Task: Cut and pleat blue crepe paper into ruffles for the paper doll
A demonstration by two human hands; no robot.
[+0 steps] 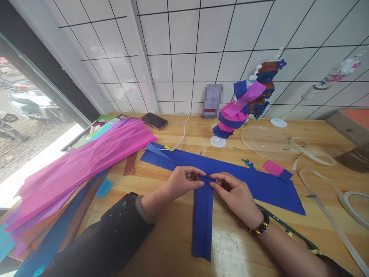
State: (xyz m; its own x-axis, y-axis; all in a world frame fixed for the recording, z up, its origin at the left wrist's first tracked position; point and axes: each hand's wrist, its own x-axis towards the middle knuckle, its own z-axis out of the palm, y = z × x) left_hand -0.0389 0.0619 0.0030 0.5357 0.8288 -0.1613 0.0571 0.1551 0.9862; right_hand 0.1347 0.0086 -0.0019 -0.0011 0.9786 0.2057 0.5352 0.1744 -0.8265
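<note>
Since the narrow dark-blue crepe-paper strip (203, 223) lies with its flat tail on the near side of the wide dark-blue crepe-paper sheet (271, 190), expect light, limp stock, probably easy to crease or tear. Farther up, at the sheet's near edge, left hand (187, 181) and right hand (235, 192) both pinch its folded end. Best hold: those layers, lightly.

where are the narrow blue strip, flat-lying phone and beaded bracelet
Narrow blue strip (202, 221): head view, middle of its length
Phone (155, 120): head view, its upward face
Beaded bracelet (262, 227): head view, its beads
</note>
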